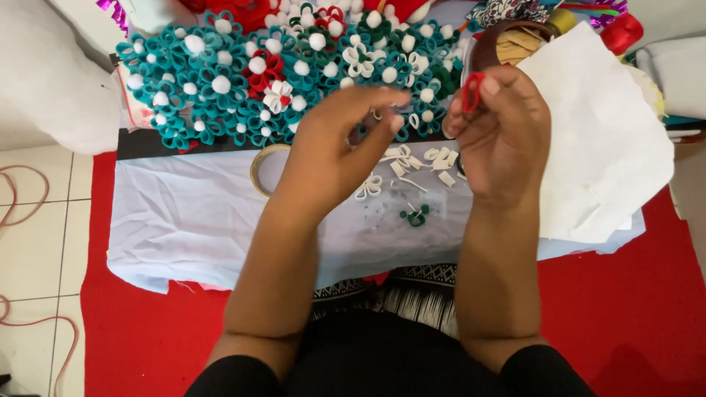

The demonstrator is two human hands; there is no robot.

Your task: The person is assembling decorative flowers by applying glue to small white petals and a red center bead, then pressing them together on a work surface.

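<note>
Two hands are raised mid-frame: a red loop [472,91] is pinched by the right hand [504,136], upper right of centre; the left hand [334,151] fingers [382,99] are drawn together, above white petals [412,163].

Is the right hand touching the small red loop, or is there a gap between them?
Touching. The head view shows the right hand pinching the red loop between its fingertips.

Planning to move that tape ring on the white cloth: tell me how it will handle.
The tape ring looks thin and hollow, so probably light. Round, it could roll if stood on edge. It lies flat on the soft white cloth, so a push would likely drag rather than glide.
</note>
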